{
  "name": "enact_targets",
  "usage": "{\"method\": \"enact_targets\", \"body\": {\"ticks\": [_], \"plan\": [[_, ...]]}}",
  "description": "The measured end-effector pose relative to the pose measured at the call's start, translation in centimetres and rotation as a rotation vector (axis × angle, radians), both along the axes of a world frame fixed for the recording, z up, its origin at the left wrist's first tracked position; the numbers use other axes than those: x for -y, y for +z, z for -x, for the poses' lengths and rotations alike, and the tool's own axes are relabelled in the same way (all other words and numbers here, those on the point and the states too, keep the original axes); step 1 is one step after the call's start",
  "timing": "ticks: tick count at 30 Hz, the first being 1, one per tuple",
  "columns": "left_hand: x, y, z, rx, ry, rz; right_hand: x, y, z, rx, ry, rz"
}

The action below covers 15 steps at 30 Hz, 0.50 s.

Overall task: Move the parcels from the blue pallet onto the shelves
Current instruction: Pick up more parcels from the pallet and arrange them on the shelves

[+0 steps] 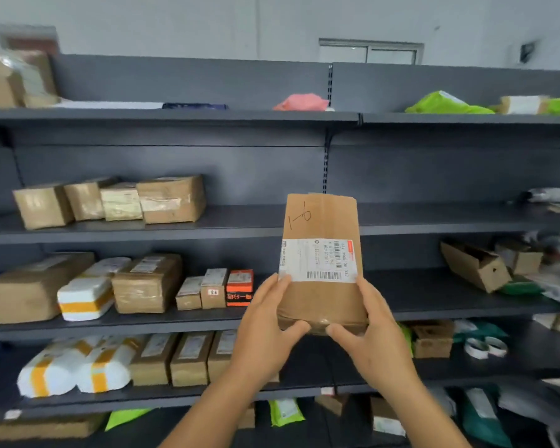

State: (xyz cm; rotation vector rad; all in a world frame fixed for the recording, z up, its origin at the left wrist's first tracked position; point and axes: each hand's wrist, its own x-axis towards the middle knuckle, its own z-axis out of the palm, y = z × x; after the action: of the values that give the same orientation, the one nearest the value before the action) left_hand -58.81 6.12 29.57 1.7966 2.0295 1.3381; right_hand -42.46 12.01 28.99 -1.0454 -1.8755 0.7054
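Note:
A tall brown cardboard parcel (320,221) with a white shipping label and a handwritten mark is held upright in front of the dark grey shelves (240,227). My left hand (265,331) grips its lower left edge, and my right hand (369,331) grips its lower right edge, thumbs under the bottom. The parcel hangs in the air before the bare middle stretch of the second and third shelf boards. The blue pallet is out of view.
Brown boxes (172,198) line the second shelf at left. The third shelf holds boxes, a white-and-orange packet (84,299) and an orange box (239,287). An open carton (476,266) lies at right. Pink (299,101) and green bags (446,103) sit on top.

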Motion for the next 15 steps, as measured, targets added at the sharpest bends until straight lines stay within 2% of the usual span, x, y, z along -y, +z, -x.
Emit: {"method": "enact_targets", "body": {"ticks": [11,15], "plan": [[-9.2,5.6,12.8,-0.15,0.213,0.006,-12.0,4.9,14.5,0.091,0.159,-0.154],[-13.3,9.5,16.6,-0.16,0.258,-0.1,-17.0,9.1,18.6,-0.008,0.169,-0.218]]}}
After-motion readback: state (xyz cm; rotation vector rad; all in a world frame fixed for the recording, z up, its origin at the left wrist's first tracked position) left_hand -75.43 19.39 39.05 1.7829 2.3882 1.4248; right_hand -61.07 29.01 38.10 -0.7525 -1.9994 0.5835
